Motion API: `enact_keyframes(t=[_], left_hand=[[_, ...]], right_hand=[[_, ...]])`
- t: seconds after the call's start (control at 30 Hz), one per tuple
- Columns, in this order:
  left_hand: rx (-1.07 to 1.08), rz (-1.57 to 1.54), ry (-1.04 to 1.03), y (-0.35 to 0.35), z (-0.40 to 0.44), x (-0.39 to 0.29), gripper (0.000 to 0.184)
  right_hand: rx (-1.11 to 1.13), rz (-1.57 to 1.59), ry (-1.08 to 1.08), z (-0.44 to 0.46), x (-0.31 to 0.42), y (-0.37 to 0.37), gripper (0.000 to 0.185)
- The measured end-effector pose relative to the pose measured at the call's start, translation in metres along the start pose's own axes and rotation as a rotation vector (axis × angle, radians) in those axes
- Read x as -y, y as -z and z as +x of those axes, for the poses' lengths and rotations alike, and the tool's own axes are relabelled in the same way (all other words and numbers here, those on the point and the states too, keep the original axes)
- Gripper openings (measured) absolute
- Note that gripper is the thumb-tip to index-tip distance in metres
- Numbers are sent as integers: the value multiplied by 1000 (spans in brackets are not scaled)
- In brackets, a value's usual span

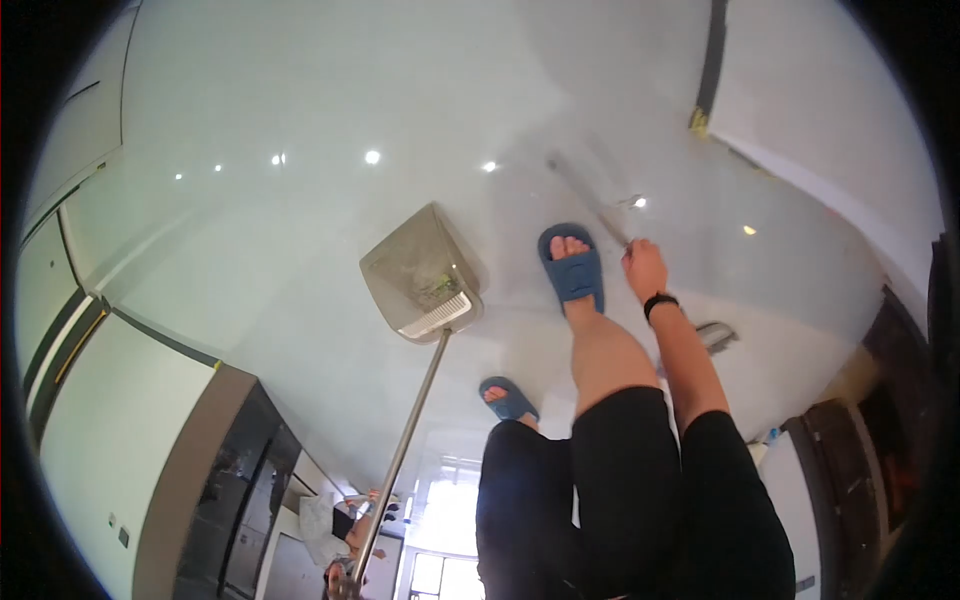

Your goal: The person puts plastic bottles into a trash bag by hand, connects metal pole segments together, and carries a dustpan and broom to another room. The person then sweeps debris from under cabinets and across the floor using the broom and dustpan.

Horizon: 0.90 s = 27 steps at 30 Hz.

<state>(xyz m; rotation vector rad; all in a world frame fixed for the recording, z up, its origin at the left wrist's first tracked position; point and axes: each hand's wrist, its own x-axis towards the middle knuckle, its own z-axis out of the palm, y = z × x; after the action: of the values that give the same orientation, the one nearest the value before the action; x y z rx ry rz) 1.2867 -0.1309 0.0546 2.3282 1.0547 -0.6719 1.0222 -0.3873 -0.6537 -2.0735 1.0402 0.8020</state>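
Note:
My right hand, with a black band at its wrist, is closed around a thin grey stick. The stick slants toward the upper left, blurred. In line with it, on the other side of my forearm, a grey, flat-looking piece shows near the floor; its join to the stick is hidden. A grey dustpan lies left of my feet, with small green and dark debris in it. Its long metal handle runs down to the bottom edge. My left hand cannot be made out.
My feet in blue slippers stand on the glossy pale floor. Dark-fronted cabinets are at the lower left, near a seated person. A white surface with a dark edge is at the upper right, dark furniture at the lower right.

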Motion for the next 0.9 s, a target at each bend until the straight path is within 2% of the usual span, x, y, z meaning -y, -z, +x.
enact_keyframes(t=[0.07, 0.1, 0.13, 0.17, 0.2, 0.23, 0.27, 0.33, 0.43, 0.53, 0.57, 0.7, 0.73, 0.77, 0.8, 0.87, 0.9], left_hand=[[78, 209, -29, -14, -1, -43, 26], [-51, 243, -30, -28, 7, -43, 26], [-180, 273, -24, -41, 11, -47, 26], [-135, 87, 72, -44, -6, -55, 27], [-20, 363, -319, -23, 8, -17, 54], [-61, 266, -239, 1, 13, 25, 52], [-96, 168, -159, -9, 11, 27, 51], [-119, 92, -133, -26, 39, 27, 55], [-122, 22, -242, -53, 81, 19, 55], [-101, 9, -346, -81, 120, 9, 53], [-99, 27, -353, -87, 118, 4, 52], [-112, 37, -352, -86, 115, 8, 51], [-106, 16, -365, -88, 122, 12, 51], [-117, 43, -370, -88, 123, 15, 51], [-127, 71, -374, -89, 122, 18, 51], [-123, 83, -380, -91, 112, 9, 51], [-108, 69, -382, -93, 102, -4, 51]], right_hand=[[21, 31, 34, -56, 31, 39, 19], [94, 52, -46, -71, 34, 65, 22], [169, -28, -4, -101, 11, 66, 26], [159, -109, 232, -154, -14, 82, 32], [516, 148, -290, -183, -25, 112, 35], [509, 227, -337, -212, -45, 124, 31], [609, 550, -603, -224, -38, 156, 24], [568, 766, -482, -232, -33, 188, 20], [474, 989, -239, -219, -43, 170, 11], [415, 731, -65, -219, -20, 191, 10], [374, 479, 107, -229, -14, 203, 11], [505, 268, 94, -231, -18, 203, 20], [459, 277, 159, -210, -29, 201, 20], [403, 266, 277, -193, -21, 230, 22], [420, 253, 274, -191, -20, 242, 24], [314, 303, 427, -182, -23, 252, 24], [460, 631, 237, -175, -27, 248, 24]])
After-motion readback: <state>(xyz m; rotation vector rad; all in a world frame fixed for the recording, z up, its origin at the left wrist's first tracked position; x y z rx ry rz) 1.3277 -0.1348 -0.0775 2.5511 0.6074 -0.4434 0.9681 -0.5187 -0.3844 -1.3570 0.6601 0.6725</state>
